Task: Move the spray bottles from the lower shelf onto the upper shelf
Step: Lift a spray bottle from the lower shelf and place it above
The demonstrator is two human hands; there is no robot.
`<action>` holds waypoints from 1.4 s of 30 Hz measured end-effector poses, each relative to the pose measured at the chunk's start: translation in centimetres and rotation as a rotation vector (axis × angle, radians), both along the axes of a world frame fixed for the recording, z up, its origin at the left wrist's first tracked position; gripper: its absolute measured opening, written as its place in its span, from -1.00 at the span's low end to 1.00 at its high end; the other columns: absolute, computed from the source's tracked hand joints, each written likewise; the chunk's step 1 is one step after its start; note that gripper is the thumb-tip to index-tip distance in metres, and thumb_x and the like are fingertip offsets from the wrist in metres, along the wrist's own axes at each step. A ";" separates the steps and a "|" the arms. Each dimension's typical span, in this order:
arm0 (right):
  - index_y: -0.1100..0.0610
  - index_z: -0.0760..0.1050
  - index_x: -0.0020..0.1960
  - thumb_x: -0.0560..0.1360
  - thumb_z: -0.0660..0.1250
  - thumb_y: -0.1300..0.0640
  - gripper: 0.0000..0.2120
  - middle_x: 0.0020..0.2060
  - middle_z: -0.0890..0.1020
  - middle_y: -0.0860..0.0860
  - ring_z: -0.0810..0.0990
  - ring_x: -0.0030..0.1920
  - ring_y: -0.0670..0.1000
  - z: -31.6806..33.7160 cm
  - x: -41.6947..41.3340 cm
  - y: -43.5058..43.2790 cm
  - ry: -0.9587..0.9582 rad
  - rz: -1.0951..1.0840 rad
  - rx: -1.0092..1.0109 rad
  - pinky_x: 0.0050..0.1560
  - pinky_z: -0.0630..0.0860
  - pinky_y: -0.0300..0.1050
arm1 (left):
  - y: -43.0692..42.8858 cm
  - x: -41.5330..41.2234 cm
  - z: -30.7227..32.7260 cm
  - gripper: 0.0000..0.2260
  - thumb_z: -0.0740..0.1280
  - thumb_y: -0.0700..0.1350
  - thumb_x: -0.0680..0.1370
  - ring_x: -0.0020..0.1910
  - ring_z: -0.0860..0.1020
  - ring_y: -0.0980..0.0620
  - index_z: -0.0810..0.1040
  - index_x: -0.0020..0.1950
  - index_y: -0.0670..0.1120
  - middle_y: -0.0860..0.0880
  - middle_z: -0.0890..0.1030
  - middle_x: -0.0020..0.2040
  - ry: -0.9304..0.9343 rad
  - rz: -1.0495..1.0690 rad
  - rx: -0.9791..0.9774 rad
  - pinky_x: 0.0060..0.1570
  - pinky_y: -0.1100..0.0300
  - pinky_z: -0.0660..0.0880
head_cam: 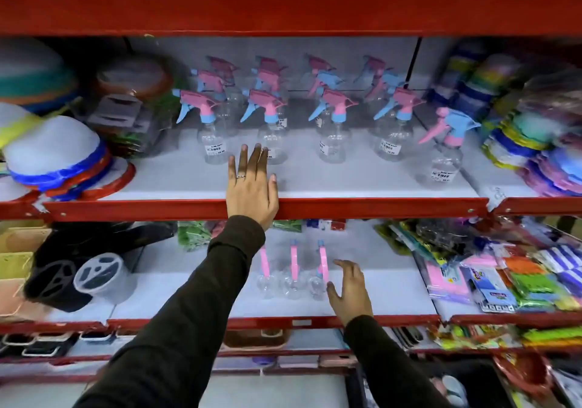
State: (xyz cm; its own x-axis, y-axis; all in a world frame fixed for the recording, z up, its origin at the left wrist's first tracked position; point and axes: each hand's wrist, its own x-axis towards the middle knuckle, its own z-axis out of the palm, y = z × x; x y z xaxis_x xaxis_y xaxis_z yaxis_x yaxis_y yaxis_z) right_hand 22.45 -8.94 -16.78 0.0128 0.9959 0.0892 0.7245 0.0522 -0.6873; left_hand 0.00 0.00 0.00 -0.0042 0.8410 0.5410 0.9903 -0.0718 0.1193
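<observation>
Dark sleeves fill the bottom of the frame, both arms reaching up to the red shelving. Left hand (252,187) at frame centre – fingers spread flat, palm over the red lip of the upper shelf (362,207), fingertips just short of the front-row bottles, pinching nothing. Upper shelf already carries rows of clear spray bottles (333,124) with pink-and-blue triggers, plus one lone bottle (447,149) at right, set apart and nearer the edge. Left of the bottles: stacked bowls (53,152); right: coloured stacks, blurred.

Lower shelf (393,294), centre of frame: three remaining bottles (293,269) side by side, seen from above, pink triggers up. Right hand (349,288) just beside the rightmost one – fingers open and curled, not yet closed on it; can't tell if the thumb touches.

Step in hand, likely: reaching for the next bottle, three left. Next move calls for closing the right hand round the rightmost bottle's neck, lifting clear of the shelf lip and setting it upright in free space up top.
</observation>
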 end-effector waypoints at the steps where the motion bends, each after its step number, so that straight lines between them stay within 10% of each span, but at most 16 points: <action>1: 0.07 0.33 0.41 0.52 0.33 0.14 -0.52 0.35 0.40 0.02 0.40 0.37 0.05 -0.4 -0.2 0.3 0.015 0.000 -0.075 0.30 0.35 -0.21 | 0.0 -0.1 0.0 -0.47 -0.01 0.00 0.61 0.61 0.01 -0.10 0.18 0.56 -0.16 -0.09 0.22 0.58 -0.001 0.014 -0.003 0.56 -0.06 -0.18; 15: 0.18 0.37 0.39 0.40 0.51 0.19 -0.39 0.25 0.48 0.17 0.53 0.26 0.21 -3.1 -2.3 4.6 0.073 -0.050 -0.439 0.28 0.43 -0.09 | 0.6 -0.2 0.0 -0.46 -0.03 0.02 0.59 0.60 0.05 -0.12 0.19 0.56 -0.14 -0.08 0.27 0.56 0.013 0.037 -0.006 0.56 -0.12 -0.11; 23: 0.13 0.45 0.32 0.32 0.57 0.09 -0.38 0.16 0.57 0.11 0.57 0.16 0.15 -2.4 -0.3 2.5 0.220 -0.158 -0.308 0.24 0.54 0.02 | 0.4 0.0 0.2 -0.45 -0.06 0.03 0.60 0.60 0.05 -0.12 0.20 0.56 -0.15 -0.09 0.27 0.56 0.009 0.054 -0.017 0.56 -0.12 -0.13; 42: -0.04 0.51 0.17 0.25 0.58 0.03 -0.48 0.06 0.53 -0.06 0.53 -0.01 -0.09 9.8 2.6 -3.3 0.246 -0.001 0.242 -0.07 0.43 -0.40 | -0.2 0.1 0.3 -0.44 -0.08 0.02 0.59 0.59 0.07 -0.13 0.19 0.55 -0.18 -0.12 0.26 0.56 0.026 0.070 -0.068 0.56 -0.15 -0.12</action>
State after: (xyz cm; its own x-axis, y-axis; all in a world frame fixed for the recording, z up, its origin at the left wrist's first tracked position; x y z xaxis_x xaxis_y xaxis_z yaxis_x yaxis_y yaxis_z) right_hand 25.06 -12.25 -6.98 0.0641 0.9462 0.3170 0.5388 0.2346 -0.8091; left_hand 0.09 -0.18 0.27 -0.0511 0.8741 0.4830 0.9954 0.0054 0.0955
